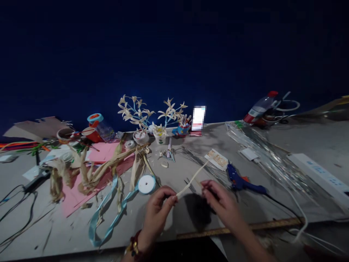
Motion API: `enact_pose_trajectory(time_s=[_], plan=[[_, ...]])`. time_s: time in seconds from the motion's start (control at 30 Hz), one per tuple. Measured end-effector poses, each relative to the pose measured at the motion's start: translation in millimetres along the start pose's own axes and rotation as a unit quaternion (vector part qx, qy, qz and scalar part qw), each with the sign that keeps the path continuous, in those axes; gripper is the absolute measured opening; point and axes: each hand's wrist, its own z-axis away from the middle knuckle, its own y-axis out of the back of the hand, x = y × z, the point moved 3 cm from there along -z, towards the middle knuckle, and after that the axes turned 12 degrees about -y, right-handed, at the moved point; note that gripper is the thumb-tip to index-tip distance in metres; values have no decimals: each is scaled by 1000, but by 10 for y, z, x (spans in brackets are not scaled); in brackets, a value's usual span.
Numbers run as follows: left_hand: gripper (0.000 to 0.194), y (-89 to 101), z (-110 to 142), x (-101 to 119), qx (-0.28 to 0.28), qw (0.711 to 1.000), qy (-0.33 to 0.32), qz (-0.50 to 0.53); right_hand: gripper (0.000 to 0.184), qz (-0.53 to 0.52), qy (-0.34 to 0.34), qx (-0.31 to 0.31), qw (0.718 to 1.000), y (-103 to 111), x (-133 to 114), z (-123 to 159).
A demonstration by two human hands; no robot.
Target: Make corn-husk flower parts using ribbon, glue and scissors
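My left hand [159, 208] pinches the lower end of a pale dried leaf strip [192, 179] that slants up to the right over the grey table [174, 222]. My right hand [221, 201] is closed just right of the strip, fingers curled round something thin that I cannot make out. Both hands hover near the table's front edge. A blue glue gun [241, 182] lies just right of my right hand. A roll of light blue ribbon [146, 184] sits left of my left hand, its ribbon [105, 214] trailing toward the front.
Dried husk leaves [89, 171] lie on pink paper [100, 154] at left. Small pots with pale husk flowers [148, 112] stand at the back. A plastic bottle [259, 108], clear foil [261, 153], a white power strip [319, 174] and a wooden ruler [240, 228] are at right. Black cables [19, 203] run far left.
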Motion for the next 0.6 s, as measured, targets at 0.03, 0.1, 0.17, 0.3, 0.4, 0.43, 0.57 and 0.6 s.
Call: enact_pose_trajectory(time_s=[0.03,0.1,0.17,0.3,0.4,0.43,0.57,0.6], plan=[[23,-9,-6,3,-4,1000,1,-9,25,-53,-21,-55,997,-125,-100,80],[22,-22,-8,14,-14,999,-8,-34,28,-102,-22,-124,987,-338,-297,199],[20,-21,3,35,-19,997,-27,-70,31,-92,15,-122,988,-455,-446,246],[12,5,41,91,-29,986,-71,-149,32,-31,58,-103,993,-516,-538,223],[10,12,57,133,-45,978,-94,-182,35,-20,56,-108,992,-520,-527,202],[10,13,60,146,-49,976,-101,-189,35,-23,54,-113,992,-525,-523,201],[9,18,73,187,-58,972,-120,-195,37,-57,31,-144,987,-563,-498,206],[10,21,78,193,-58,972,-122,-190,39,-75,21,-152,985,-572,-490,207]])
